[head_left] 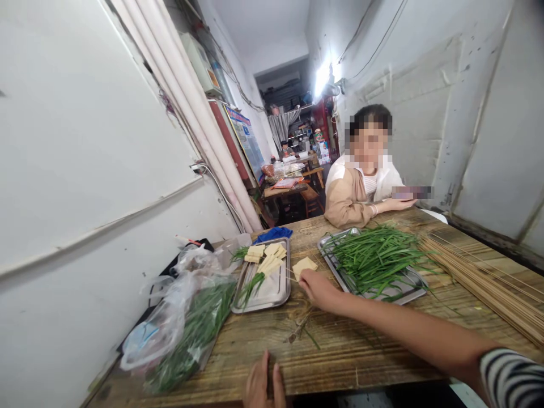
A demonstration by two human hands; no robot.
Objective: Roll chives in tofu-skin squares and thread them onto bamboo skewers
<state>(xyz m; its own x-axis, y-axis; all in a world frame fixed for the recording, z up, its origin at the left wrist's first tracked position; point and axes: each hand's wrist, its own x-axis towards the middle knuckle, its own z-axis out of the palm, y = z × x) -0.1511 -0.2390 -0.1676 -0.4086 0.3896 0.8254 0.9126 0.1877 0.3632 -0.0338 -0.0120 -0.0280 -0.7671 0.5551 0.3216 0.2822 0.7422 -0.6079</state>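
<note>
Tofu slice (pixel 304 266) in right grip (pixel 318 289)

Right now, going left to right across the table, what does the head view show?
A plastic bag of greens, small tray of tofu, tofu slice in the right hand, tray of chives, bamboo skewers.

On the table (pixel 340 357) a bag (pixel 178 317) lies left of a tray (pixel 277 290) of tofu (pixel 267 255), a slice (pixel 304 266) lies between it and a second tray (pixel 413 281) holding chives (pixel 374 258), skewers (pixel 488 283) lie farthest right, and a person (pixel 361 195) sits behind the far edge.
</note>
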